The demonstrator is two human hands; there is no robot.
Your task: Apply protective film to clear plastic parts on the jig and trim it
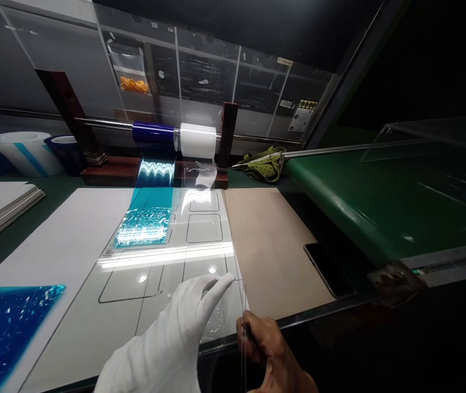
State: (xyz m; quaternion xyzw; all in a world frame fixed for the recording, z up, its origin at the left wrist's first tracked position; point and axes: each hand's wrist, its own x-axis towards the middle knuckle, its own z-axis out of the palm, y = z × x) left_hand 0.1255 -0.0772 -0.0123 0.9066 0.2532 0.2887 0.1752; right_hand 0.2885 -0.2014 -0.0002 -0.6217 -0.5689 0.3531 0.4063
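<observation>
Left hand: the white-gloved left hand (175, 333) lay flat, fingers spread narrow, pressed on the clear sheet (220, 311) at the near edge of the bench.
Right hand: the bare right hand (265, 349) pinched the near right corner of that sheet, thumb and fingers closed on its edge.
Sheet position: near centre, partly over the white template board (93, 262) and tilted up at the right.
Blue film: a strip of blue film (146, 218) ran from the blue roll (153, 134) on the far bar down onto the board.
Clear film: a white roll (198, 139) sat just right of the blue one, its loose end hanging.
Progress: judged early to middle; film lay on the far part of the board only, and the held sheet showed no blue cover.
Near left: a crumpled blue film piece (7, 322).
Right: tan board (269, 245), then green conveyor belt (380, 202).
Far left: spare tape rolls (28, 150).
Writing: a yellow-and-black label (304, 112) on the far panel, too small to read.
</observation>
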